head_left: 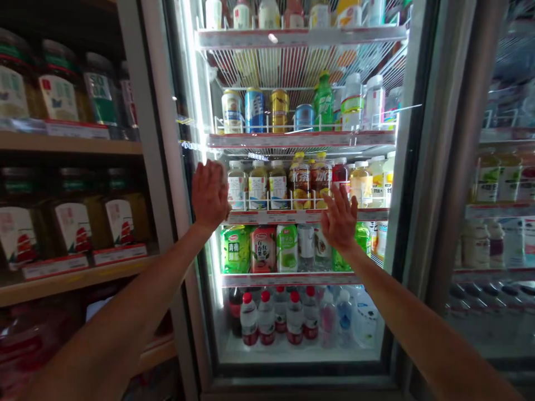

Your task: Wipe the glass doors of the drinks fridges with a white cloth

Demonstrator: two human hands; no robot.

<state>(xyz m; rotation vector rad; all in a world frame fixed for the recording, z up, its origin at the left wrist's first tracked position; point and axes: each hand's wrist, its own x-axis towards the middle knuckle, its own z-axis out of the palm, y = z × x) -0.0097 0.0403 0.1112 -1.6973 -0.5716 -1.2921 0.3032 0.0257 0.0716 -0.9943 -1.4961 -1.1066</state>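
Just right of the left grip (pixel 210 196), which is wide with fingers extended, we note white-labelled bottles (pixel 258 185) in a lit cooler (pixel 301 355). The right grip (pixel 340 221), wide too, fingers slightly parted, hides the lower part of a red bottle (pixel 340 171) and much of a green bottle (pixel 363 236) below. Whether either touches anything, we cannot tell. Left of the left grip, dim containers (pixel 61 92) blur, some cut off.

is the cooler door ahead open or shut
Shut, it appears: the glass door stretches across the front of the shelved drinks, and reflected lettering shows on it.
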